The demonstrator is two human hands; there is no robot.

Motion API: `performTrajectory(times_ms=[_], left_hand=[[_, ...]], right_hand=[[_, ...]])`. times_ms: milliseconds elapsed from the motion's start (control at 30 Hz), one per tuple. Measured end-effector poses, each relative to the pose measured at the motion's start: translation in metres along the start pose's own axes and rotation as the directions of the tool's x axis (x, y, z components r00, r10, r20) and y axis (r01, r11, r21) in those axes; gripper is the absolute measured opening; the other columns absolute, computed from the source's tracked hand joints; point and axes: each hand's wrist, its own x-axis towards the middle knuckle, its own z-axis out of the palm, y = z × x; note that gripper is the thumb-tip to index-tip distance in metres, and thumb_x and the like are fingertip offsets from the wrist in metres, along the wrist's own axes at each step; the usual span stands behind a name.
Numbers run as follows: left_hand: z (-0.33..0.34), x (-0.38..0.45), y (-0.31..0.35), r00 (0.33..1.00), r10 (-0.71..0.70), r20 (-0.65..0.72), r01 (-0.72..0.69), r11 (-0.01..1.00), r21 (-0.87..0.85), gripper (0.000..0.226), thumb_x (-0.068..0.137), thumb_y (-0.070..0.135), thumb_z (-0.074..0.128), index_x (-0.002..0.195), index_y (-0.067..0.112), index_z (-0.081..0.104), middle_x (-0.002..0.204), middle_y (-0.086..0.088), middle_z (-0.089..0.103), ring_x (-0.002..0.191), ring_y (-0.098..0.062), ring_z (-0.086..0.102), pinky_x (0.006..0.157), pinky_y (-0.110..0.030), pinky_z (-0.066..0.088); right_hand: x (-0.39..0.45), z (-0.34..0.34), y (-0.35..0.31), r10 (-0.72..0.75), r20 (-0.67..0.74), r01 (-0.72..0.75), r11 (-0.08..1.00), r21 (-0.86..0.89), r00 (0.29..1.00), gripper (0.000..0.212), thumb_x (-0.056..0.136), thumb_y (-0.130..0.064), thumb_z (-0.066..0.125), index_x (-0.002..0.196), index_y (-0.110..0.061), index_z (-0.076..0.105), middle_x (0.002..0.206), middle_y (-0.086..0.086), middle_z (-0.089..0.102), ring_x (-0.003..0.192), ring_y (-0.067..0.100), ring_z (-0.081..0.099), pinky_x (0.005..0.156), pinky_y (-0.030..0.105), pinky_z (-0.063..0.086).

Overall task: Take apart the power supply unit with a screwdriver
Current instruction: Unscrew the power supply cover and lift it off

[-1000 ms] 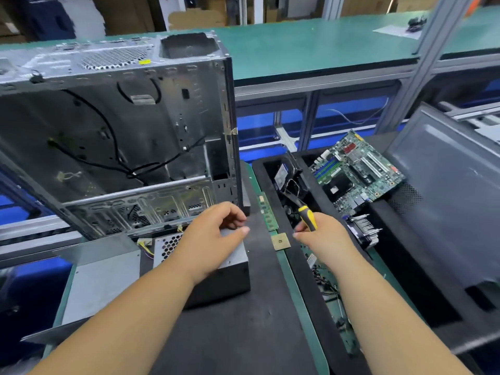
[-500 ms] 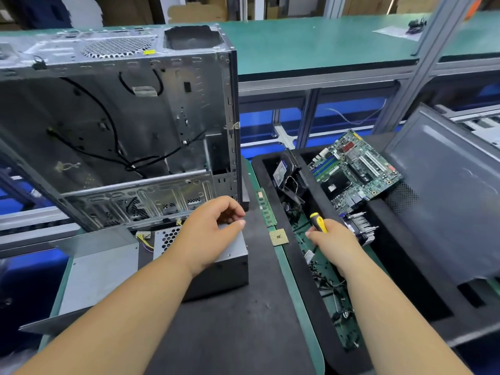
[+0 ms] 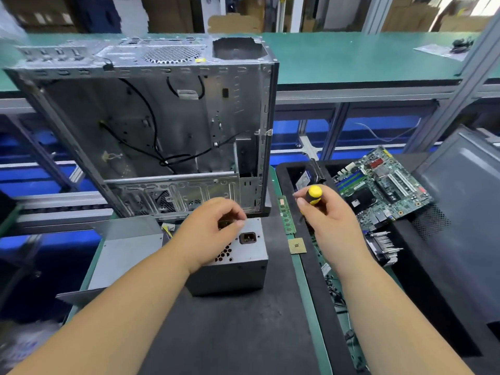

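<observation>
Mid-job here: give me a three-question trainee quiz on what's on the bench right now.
1. True or false: the right hand holds the screwdriver.
2. Which lies nearest the power supply?
A. motherboard
B. memory stick
C. heatsink
3. Fill in: the left hand rests on top of the ____.

Key
1. True; its fingers wrap the yellow and black handle, with the tip off the unit.
2. B; it lies along the green strip just right of the mat.
3. power supply
</observation>
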Motion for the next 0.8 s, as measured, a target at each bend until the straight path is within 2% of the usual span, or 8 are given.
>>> performTrajectory(times_ms=[67,167,267,367,467,533,667,800], left_hand=[[-0.011,-0.014,-0.008,0.999,0.041,-0.021,-0.039,0.994,0.103,0.014,0.09,0.021,0.067,0.09,0.034,0.064,0.094,0.019,0.06,0.099,-0.001,0.055,0.088,-0.017,0.043],[-0.022,-0.041,-0.024,0.994,0.083,-0.067,-0.075,0.989,0.126,0.011,0.084,0.028,0.069,0.095,0.025,0.067,0.104,0.013,0.062,0.108,-0.008,0.056,0.097,-0.033,0.044],[-0.027,-0.067,-0.037,0.994,0.029,-0.102,-0.023,0.998,0.053,0.027,0.081,0.034,0.078,0.106,0.031,0.068,0.123,0.018,0.059,0.124,-0.007,0.051,0.107,-0.027,0.039],[-0.027,-0.083,-0.045,0.996,-0.013,-0.085,0.008,0.999,-0.049,0.043,0.079,0.029,0.082,0.118,0.038,0.066,0.137,0.027,0.053,0.136,0.004,0.039,0.11,-0.01,0.03],[-0.025,-0.084,-0.05,0.995,-0.041,-0.095,0.029,0.992,-0.122,0.043,0.079,0.023,0.083,0.116,0.038,0.068,0.136,0.029,0.053,0.137,0.007,0.037,0.108,-0.005,0.026],[-0.022,-0.083,-0.052,0.99,-0.086,-0.115,0.057,0.972,-0.229,0.039,0.077,0.018,0.084,0.108,0.036,0.071,0.133,0.026,0.057,0.137,0.005,0.038,0.11,-0.009,0.027],[-0.015,-0.084,-0.057,0.984,-0.118,-0.135,0.055,0.915,-0.399,0.032,0.075,0.011,0.085,0.097,0.031,0.071,0.13,0.02,0.061,0.138,0.0,0.04,0.114,-0.028,0.032],[-0.016,-0.084,-0.065,0.988,-0.095,-0.123,0.021,0.867,-0.498,0.026,0.077,0.014,0.083,0.089,0.03,0.067,0.128,0.014,0.063,0.138,-0.002,0.041,0.114,-0.027,0.035]], right_hand=[[0.001,0.001,-0.007,-0.052,0.0,0.051,0.997,0.052,0.999,0.018,0.095,-0.02,0.062,0.093,-0.036,0.069,0.096,-0.015,0.068,0.089,-0.002,0.062,0.076,0.009,0.044],[0.001,0.006,-0.014,-0.096,-0.009,0.096,0.975,0.203,0.995,0.012,0.09,-0.029,0.062,0.097,-0.034,0.07,0.101,-0.003,0.071,0.101,0.016,0.066,0.09,0.032,0.051],[0.001,0.014,-0.02,-0.138,-0.001,0.13,0.929,0.347,0.99,0.014,0.087,-0.031,0.064,0.099,-0.028,0.071,0.096,0.005,0.071,0.099,0.026,0.067,0.095,0.044,0.052],[0.001,0.03,-0.028,-0.154,0.051,0.114,0.882,0.457,0.987,0.016,0.087,-0.03,0.065,0.101,-0.025,0.07,0.092,0.006,0.07,0.094,0.029,0.067,0.092,0.042,0.053],[-0.004,0.053,-0.039,-0.141,0.127,0.063,0.873,0.483,0.982,0.016,0.085,-0.031,0.066,0.1,-0.027,0.071,0.089,0.003,0.07,0.092,0.03,0.068,0.089,0.041,0.054],[-0.009,0.068,-0.046,-0.136,0.173,0.041,0.885,0.464,0.975,0.015,0.084,-0.03,0.067,0.098,-0.028,0.071,0.086,0.002,0.071,0.091,0.029,0.068,0.087,0.039,0.055],[-0.022,0.095,-0.057,-0.149,0.255,0.027,0.904,0.428,0.955,0.014,0.09,-0.017,0.063,0.101,-0.024,0.07,0.087,0.005,0.069,0.089,0.025,0.068,0.086,0.036,0.057],[-0.034,0.116,-0.064,-0.146,0.289,0.028,0.926,0.376,0.946,0.015,0.09,-0.013,0.063,0.102,-0.021,0.069,0.089,0.008,0.068,0.088,0.023,0.067,0.082,0.029,0.054]])
